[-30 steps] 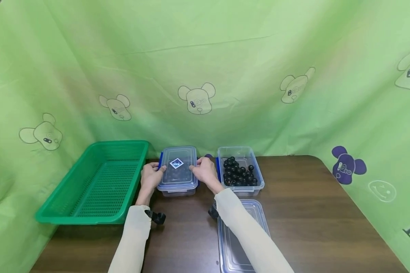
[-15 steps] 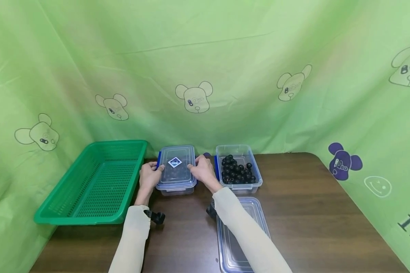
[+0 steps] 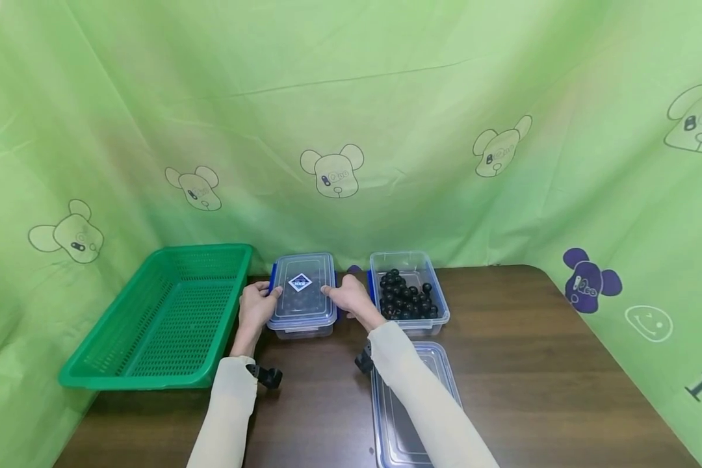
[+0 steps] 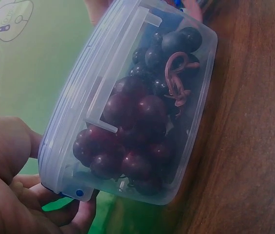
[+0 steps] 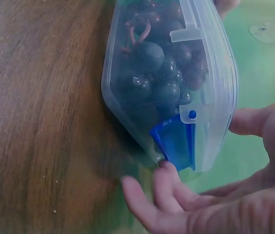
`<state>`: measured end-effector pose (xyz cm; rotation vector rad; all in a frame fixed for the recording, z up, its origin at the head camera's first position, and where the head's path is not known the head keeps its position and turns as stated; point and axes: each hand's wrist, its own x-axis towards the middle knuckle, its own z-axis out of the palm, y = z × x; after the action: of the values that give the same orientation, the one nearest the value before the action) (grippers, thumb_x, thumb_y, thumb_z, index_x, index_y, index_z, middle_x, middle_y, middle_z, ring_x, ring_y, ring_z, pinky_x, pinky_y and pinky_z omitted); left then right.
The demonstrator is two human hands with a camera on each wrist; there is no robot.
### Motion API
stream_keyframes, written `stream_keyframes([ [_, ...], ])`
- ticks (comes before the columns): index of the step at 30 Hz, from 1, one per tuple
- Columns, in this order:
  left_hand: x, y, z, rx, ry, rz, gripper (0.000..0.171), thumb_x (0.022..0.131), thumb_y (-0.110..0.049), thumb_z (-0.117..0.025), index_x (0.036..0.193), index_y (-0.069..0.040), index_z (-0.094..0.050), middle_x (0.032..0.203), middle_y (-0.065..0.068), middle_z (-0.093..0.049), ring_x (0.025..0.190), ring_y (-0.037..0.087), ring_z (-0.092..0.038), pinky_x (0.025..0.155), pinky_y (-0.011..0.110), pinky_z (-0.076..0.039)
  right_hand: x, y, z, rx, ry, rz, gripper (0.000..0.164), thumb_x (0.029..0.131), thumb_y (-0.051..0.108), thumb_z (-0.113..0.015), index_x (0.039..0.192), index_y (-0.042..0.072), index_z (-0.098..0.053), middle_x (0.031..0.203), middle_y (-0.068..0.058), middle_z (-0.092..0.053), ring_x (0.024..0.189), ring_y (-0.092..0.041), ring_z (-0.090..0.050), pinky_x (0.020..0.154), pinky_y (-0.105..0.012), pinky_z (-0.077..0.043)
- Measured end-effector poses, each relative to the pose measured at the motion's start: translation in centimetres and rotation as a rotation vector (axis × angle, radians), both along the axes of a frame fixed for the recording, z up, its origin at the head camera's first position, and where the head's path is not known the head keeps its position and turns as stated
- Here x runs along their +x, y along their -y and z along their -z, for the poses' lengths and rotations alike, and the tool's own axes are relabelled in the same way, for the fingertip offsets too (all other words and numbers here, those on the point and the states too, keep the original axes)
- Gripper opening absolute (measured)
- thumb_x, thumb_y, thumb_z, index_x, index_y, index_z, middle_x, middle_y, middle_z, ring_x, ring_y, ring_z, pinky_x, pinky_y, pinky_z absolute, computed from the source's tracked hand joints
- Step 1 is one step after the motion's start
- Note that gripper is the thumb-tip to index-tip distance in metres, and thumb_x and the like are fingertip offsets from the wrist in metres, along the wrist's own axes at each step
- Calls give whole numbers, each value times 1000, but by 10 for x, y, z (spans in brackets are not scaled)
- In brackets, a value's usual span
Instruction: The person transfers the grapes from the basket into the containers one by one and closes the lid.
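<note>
A lidded clear plastic food container point(image 3: 301, 307) with blue side clips stands on the table between both hands. Dark grapes point(image 4: 137, 114) with a pinkish stem show through its wall. My left hand point(image 3: 257, 305) grips the left side, thumb on the lid, fingers around the edge by the clip. On the opposite side, my right hand point(image 3: 355, 299) has its thumb on the lid edge and its fingertips at a blue clip point(image 5: 176, 145), which slants outward from the wall. A second food container point(image 3: 409, 260), lidless, stands to the right with dark grapes point(image 3: 408, 300) inside.
At the left is a green perforated basket point(image 3: 70, 377). A loose clear lid point(image 3: 394, 422) lies on the table point(image 3: 532, 364) in front of the lidless container, partly under my right forearm. A green printed curtain point(image 3: 339, 84) hangs behind.
The right hand's fingers have shifted slightly down along the container's right side, toward the near end. The left hand keeps its grip. The head view has shifted a little.
</note>
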<state>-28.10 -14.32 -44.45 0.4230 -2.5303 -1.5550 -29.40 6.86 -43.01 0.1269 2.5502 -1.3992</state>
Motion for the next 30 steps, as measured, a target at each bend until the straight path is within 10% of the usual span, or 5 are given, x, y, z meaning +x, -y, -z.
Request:
stream_keyframes([
  [14,3,2,1,64,4,10,48,104,-21,-65,142,7,-57,142,31,-63,126,42,-67,105,54,-56,2,-5,5,-264,120,7,59,103,35,-68,138,-5,-41,135,-24,-49,120,-41,-62,75,-48,-67],
  [24,3,0,1,66,-3,7,48,104,-21,-66,142,6,-58,142,30,-64,125,42,-68,105,54,-56,-4,11,16,196,-259,-17,45,105,33,-61,66,10,-61,62,-7,-60,51,-23,-61,50,-37,-55],
  [30,2,0,2,48,-17,3,47,103,-20,-67,142,6,-59,139,30,-65,122,41,-70,102,52,-57,8,17,5,291,-296,-15,52,107,30,-58,57,14,-50,57,-5,-53,57,-24,-56,57,-39,-50],
])
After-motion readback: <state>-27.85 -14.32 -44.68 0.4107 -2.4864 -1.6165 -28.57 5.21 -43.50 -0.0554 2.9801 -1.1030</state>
